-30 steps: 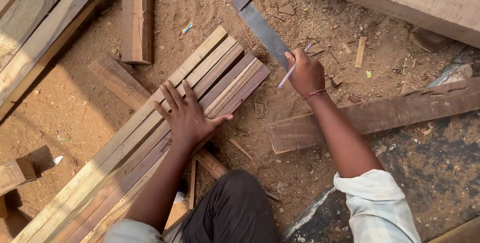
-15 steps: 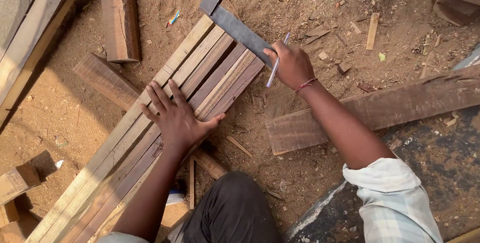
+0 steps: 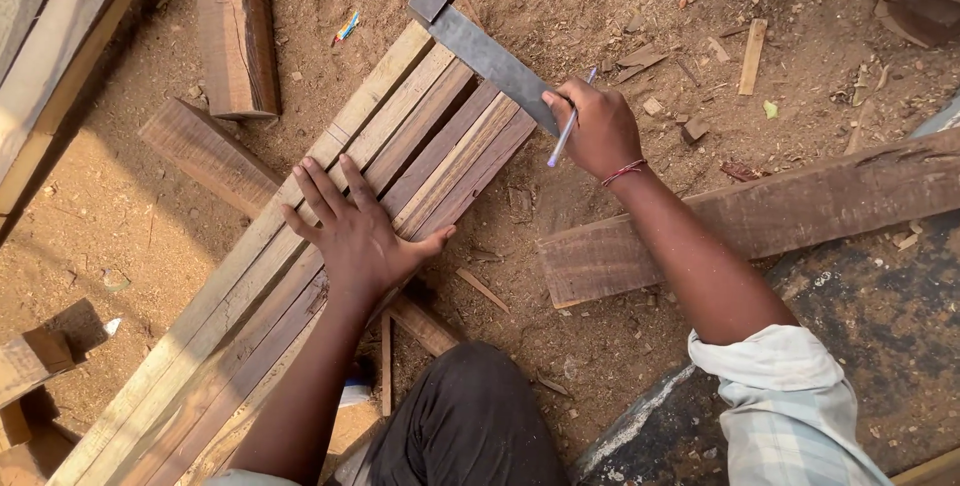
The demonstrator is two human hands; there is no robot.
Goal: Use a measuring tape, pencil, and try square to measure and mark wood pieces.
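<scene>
at the centre of the frame a row of slats (image 3: 330, 236) lies side by side, running from lower left to upper right, and a metal square (image 3: 480, 46) rests across their upper right ends. the right hand (image 3: 595, 131) is closed on the square's blade and also pinches a pen (image 3: 568, 131). the left hand (image 3: 355, 231) lies flat with fingers spread, pressing the slats down. to do this well, i'd judge the slat ends should sit flush, the square's stock should bear tight against the outer slat's edge, and the left hand should keep weight on so nothing slides. a block (image 3: 235, 26) lies at upper left, a plank (image 3: 760, 221) at right, on sawdust (image 3: 640, 346).
</scene>
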